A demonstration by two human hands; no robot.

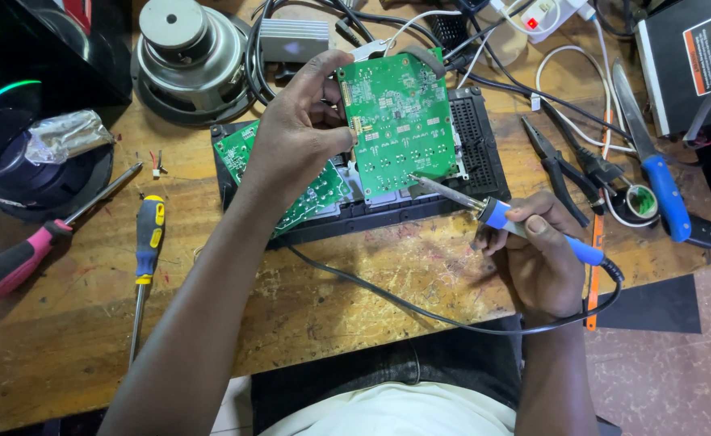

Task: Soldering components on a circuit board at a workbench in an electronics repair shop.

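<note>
Green circuit board (pixel 398 125) is the landmark: held tilted up off the black tray (pixel 484 153) near the far middle of the wooden bench (pixel 307 299).

Left hand (pixel 295 141) grasps the board at its left edge. Thumb lies on the near face by the lower left corner; the fingers (pixel 323 69) curl over the top left corner. Whether any fingers sit behind the board cannot be told.

Right hand (pixel 537 258) is below and right of the board, clenched around the blue handle of a soldering iron (pixel 501 214). The metal tip reaches up-left and meets the board at its lower edge, right of centre. The iron's black cord (pixel 420 311) loops along the bench below the board and back to the handle.

Second green board (pixel 291 182) lies flat in the tray, below-left of the held board, mostly under the left wrist.

Left of the board: a speaker (pixel 190 52) at the far edge, a yellow-and-blue screwdriver (pixel 147 258) and a pink-handled screwdriver (pixel 28 254) well apart on bare wood.

Right of the board: black pliers (pixel 561 165) near the tray's edge, then a blue-handled knife (pixel 654 169) and a tape roll (pixel 638 202).

Above the board: a tangle of black and white cables, close to its top edge.

Open bench runs below the tray to the near edge, crossed only by the cord and the forearms.
</note>
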